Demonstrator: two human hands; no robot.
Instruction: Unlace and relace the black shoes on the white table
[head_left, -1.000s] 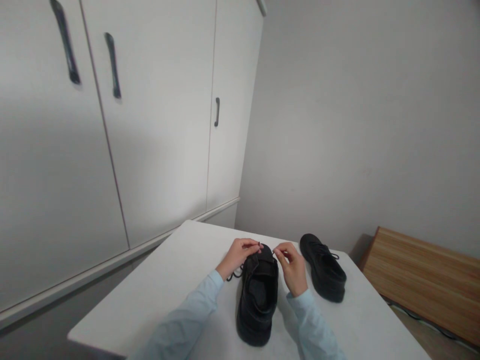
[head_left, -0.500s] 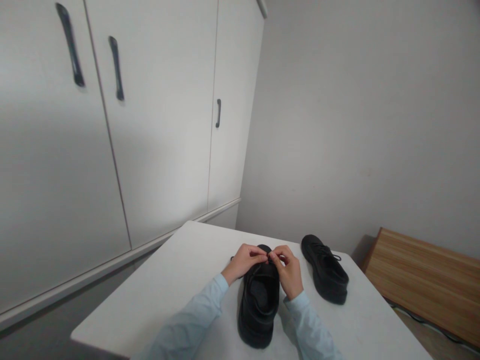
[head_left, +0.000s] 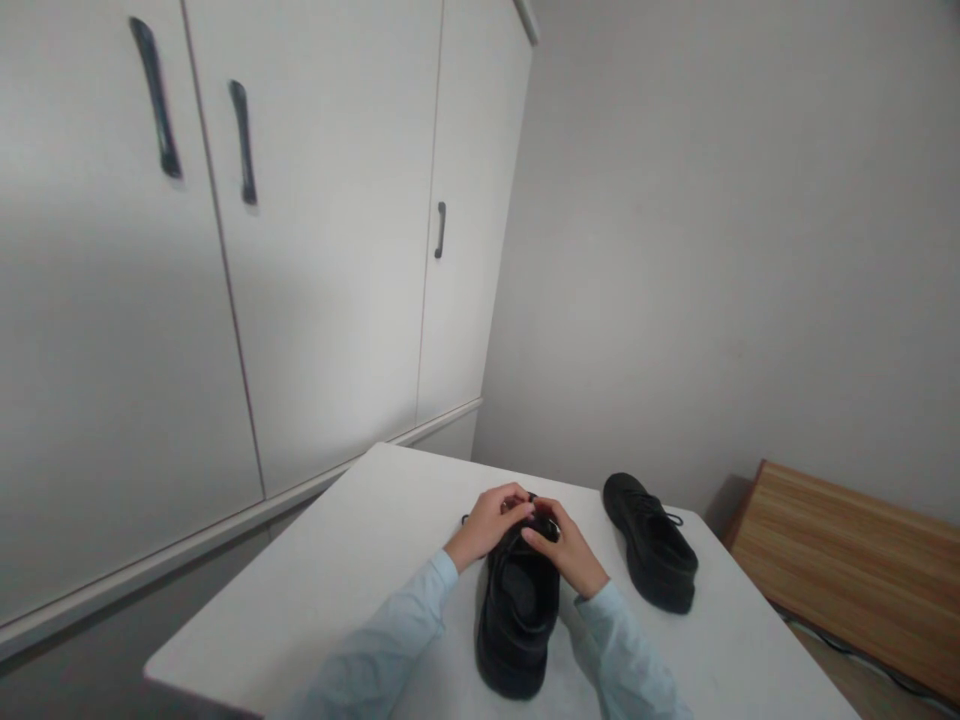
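A black lace-up shoe [head_left: 517,640] stands on the white table with its heel toward me and its toe pointing away. Over its lacing, my left hand [head_left: 491,520] pinches the black shoelace between thumb and fingers. My right hand [head_left: 566,550] meets it from the other side, fingers curled at the lace and thumb lower down, near the tongue. The fingertips of both hands nearly touch and cover most of the lacing and toe. A short lace end pokes out left of my left hand. The matching black shoe [head_left: 651,545] rests to the right, untouched.
The white table [head_left: 315,590] has rounded corners. White cupboard doors [head_left: 337,250] with dark handles stand along the left, and a plain wall [head_left: 712,250] rises behind. A wood-grain board or furniture piece [head_left: 862,560] lies beyond the table at right, with cables below it.
My right thumb has moved down and away from its fingertips, toward the tongue. The left hand has barely shifted at the lacing. Both shoes stay in place.
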